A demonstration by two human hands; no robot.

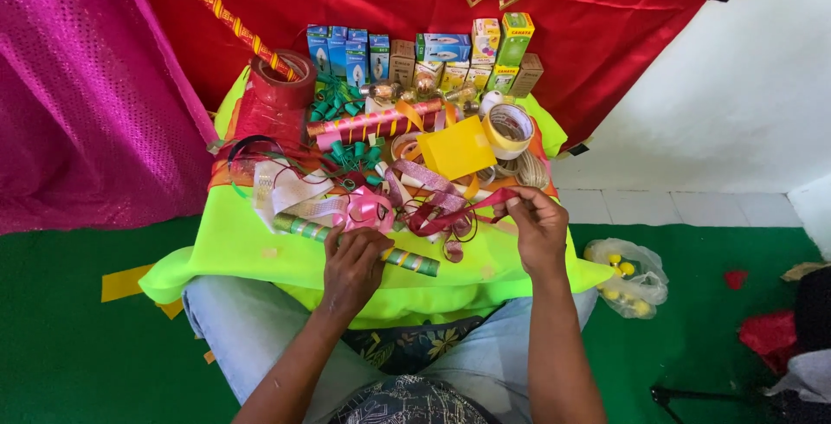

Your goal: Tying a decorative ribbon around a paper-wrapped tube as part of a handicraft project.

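My left hand (351, 264) rests on a green and gold striped roll of wrapping paper (415, 261) that lies across the neon green cloth (234, 247), just below a pink ribbon bow (368, 208). My right hand (535, 229) pinches a dark red ribbon (450, 215) that runs left from its fingertips into a tangle of ribbons. A yellow square of paper (456, 149) lies above that tangle. I sit with my legs under the cloth-covered surface.
At the back stand several small boxes (433, 52), a red tape roll (281, 82), a white tape roll (509, 128) and green bows (351, 157). A clear bag of yellow items (630, 275) lies on the green floor at right. Red and pink fabric hang behind.
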